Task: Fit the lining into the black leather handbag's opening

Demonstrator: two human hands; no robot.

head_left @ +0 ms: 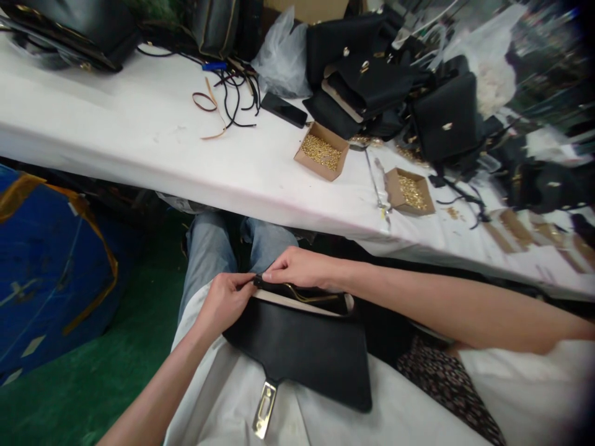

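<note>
A black handbag (302, 347) lies across my lap with its flap folded toward me. From the flap's edge hangs a strap tab with a gold metal plate (264, 410). The bag's mouth shows a pale lining edge and a gold zipper (309, 298). At the bag's far left corner, my left hand (227, 302) pinches the edge with thumb and fingers. Right beside it, my right hand (297, 267) grips the same black edge, fingertips almost meeting those of the left. Whatever small part may sit between the fingertips is hidden.
On the white table (116, 130) stand two small cardboard boxes, one (320, 152) and another (409, 191), of gold hardware. A phone (283, 110), black cords (232, 93) and several black bags (372, 74) lie farther back. A blue bin (46, 272) is at left.
</note>
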